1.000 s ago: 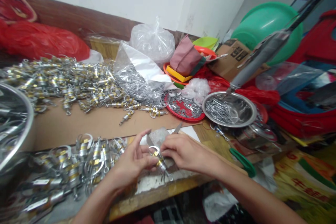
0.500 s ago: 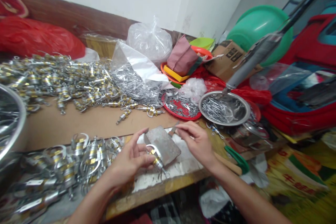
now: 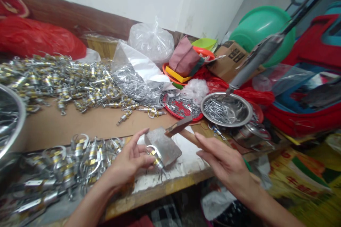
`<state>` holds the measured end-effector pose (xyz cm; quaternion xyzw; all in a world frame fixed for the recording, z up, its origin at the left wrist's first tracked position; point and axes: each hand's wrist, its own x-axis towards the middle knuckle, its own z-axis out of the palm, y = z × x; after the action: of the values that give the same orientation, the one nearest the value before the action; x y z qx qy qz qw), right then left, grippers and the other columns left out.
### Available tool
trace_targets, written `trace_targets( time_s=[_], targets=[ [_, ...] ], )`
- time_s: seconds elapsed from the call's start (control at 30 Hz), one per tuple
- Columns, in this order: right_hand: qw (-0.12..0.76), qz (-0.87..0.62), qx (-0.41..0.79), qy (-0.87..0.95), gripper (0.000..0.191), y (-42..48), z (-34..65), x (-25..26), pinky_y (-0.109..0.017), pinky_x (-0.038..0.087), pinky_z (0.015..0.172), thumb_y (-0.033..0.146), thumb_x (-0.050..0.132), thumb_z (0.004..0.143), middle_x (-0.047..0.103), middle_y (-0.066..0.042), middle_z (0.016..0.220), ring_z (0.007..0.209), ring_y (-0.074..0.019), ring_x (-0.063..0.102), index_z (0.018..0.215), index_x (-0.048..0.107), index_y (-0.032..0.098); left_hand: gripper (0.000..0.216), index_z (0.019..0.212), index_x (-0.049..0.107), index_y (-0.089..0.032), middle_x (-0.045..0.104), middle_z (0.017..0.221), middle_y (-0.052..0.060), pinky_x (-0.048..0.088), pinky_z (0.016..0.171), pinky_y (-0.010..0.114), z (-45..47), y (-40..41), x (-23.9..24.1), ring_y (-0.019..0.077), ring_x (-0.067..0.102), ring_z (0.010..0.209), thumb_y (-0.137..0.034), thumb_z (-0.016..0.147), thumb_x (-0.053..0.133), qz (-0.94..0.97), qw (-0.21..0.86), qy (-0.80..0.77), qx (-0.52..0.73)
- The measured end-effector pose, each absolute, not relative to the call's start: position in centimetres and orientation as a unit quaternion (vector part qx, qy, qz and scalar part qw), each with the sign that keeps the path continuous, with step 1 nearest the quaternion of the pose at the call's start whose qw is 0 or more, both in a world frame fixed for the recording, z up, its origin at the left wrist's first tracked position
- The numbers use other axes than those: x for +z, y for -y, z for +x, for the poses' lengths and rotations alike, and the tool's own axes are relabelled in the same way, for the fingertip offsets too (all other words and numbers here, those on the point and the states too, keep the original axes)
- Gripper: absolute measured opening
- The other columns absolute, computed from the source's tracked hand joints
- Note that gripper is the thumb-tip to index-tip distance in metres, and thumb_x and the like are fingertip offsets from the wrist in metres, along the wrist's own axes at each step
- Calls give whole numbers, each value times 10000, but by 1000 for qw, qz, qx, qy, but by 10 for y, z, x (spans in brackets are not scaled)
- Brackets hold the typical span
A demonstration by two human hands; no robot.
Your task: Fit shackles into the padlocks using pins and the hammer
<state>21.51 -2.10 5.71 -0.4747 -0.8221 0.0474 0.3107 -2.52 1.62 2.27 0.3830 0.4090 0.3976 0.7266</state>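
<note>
My left hand (image 3: 137, 158) is closed on a small metal fitting (image 3: 157, 161) with a curved hook and a yellow band. It holds the fitting against the near left side of a grey metal block (image 3: 166, 145). In my right hand (image 3: 226, 163) is the wooden handle of a hammer (image 3: 179, 126). The hammer's head hangs over the far right edge of the block. A white sheet (image 3: 191, 156) lies under the block at the front of the bench.
Similar fittings (image 3: 87, 156) cluster left of my left hand, with a larger pile (image 3: 61, 81) behind on cardboard (image 3: 53, 120). A steel bowl (image 3: 252, 113) of pins and a red tray (image 3: 183, 113) stand behind. A grey rotary tool (image 3: 255, 60) hangs above the bowl.
My right hand has moved right and toward me, from the block's far edge to the hammer handle. The hammer head now shows over the block. My left hand stays with the fitting.
</note>
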Motion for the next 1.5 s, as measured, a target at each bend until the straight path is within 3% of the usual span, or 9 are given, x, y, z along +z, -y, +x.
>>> trace_targets(
  time_s=[0.2,0.4,0.5,0.57,0.67,0.87,1.07,1.33,1.5],
  targets=[
    [177,-447,-14,877,484,34,206,52,-234,451,552,66,364,845,628,-40,830,652,-144,584,1283,436,257,896,1332,196,-176,623,662,-20,472,521,269,-25,-16,21,122,583,515,-147,601,712,393,721,-403,404],
    [180,-466,-8,866,481,26,202,47,-243,449,546,90,366,851,620,-29,793,628,-147,572,1288,429,280,876,1333,179,-215,620,673,-27,478,539,286,-26,-17,19,127,587,530,-148,627,694,404,723,-402,391],
    [230,-522,63,819,412,6,206,38,-270,479,641,176,428,862,644,-44,908,735,-158,603,1263,462,266,685,1241,334,-215,627,686,-21,477,561,292,-27,-17,21,142,595,580,-175,647,675,432,712,-407,375],
    [265,-558,117,778,396,-11,211,29,-300,480,741,236,483,846,641,-66,1036,864,-180,608,1242,490,230,384,1010,534,-180,633,674,-7,475,596,299,-27,-17,22,151,594,614,-202,650,666,472,679,-432,361],
    [213,-565,170,779,314,-36,220,18,-277,480,743,287,501,843,666,-42,1021,875,-174,619,1140,584,233,80,704,639,-164,655,698,29,457,677,321,-28,-16,21,176,600,677,-231,661,649,541,594,-475,358],
    [159,-641,47,749,273,-108,222,24,-313,420,843,216,388,908,630,-95,1021,967,-180,561,1028,627,159,95,676,709,-236,610,827,41,426,753,330,-24,-16,16,217,571,845,-280,695,627,685,350,-485,416],
    [85,-677,55,729,283,-178,208,22,-380,480,787,297,518,858,545,-76,1103,938,-187,563,1098,521,147,113,721,722,-232,646,685,13,444,614,254,-21,-12,17,161,599,663,-238,719,610,694,354,-466,421],
    [212,-651,68,726,215,-151,220,31,-343,455,823,244,470,878,621,-93,986,923,-182,575,971,617,118,99,718,751,-245,668,677,24,451,603,248,-26,-5,19,175,613,655,-227,661,673,642,401,-494,429],
    [325,-572,135,741,234,-77,190,41,-244,492,671,287,481,859,671,-28,779,730,-128,617,855,679,162,154,757,753,-247,702,695,28,463,620,259,-20,-3,22,203,628,687,-227,612,706,608,408,-518,442]
  ],
)
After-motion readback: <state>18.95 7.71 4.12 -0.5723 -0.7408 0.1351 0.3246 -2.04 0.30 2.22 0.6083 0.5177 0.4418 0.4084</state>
